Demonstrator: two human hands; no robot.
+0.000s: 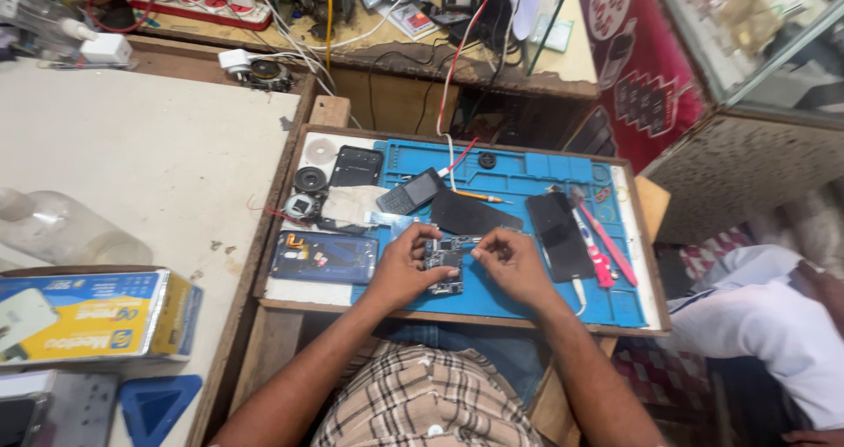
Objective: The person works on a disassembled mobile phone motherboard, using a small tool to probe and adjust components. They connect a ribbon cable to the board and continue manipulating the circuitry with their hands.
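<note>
both hands work a small dark circuit board (444,264) over the blue mat (527,299) on the bench: left hand (403,267) grips its left edge, right hand (510,267) pinches at its top right corner w/ fingertips close together. dark phone frame (323,257) lies just left of the left hand; black phone panel (561,232) & red-handled tools (598,252) lie to the right.

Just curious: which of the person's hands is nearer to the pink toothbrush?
Right. The right hand is on the circuit board, beside the pink toothbrush; the left hand lies farther, across the board.
</note>
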